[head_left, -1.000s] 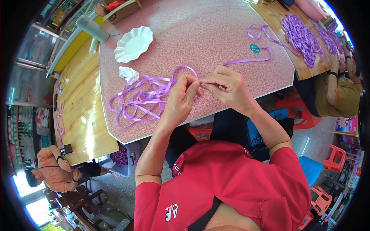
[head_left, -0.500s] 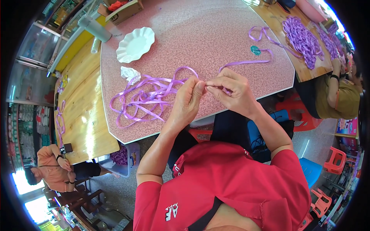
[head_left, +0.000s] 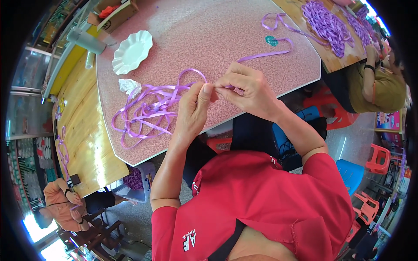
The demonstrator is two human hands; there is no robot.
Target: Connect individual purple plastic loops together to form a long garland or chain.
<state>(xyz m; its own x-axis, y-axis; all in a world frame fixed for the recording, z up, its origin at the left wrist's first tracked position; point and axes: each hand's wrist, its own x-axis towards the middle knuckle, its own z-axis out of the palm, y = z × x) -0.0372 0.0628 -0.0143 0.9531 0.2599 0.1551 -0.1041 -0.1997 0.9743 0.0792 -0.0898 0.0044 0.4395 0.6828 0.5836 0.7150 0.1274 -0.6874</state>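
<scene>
My left hand (head_left: 194, 104) and my right hand (head_left: 248, 89) meet over the near part of the pink speckled table (head_left: 209, 48). Both are closed in a pinch on a purple ribbon, fingertips almost touching. The exact bit of ribbon between them is mostly hidden. Loose loops of the purple ribbon (head_left: 150, 115) lie heaped beside my left hand. From behind my right hand one strand (head_left: 265, 55) runs across the table to the right, curling near a small green piece (head_left: 271, 41).
A white scalloped plate (head_left: 133, 52) and crumpled white tissue (head_left: 129, 88) lie at the left. Beyond are a grey-green bottle (head_left: 87, 41) and a cardboard box (head_left: 116, 17). Purple ribbon piles (head_left: 328, 26) cover the wooden table at right. One person (head_left: 379, 87) sits there, another (head_left: 63, 200) at left.
The view has shifted, so the table and everything on it appear farther left and a little higher. Both hands keep their pinch on the ribbon, close together.
</scene>
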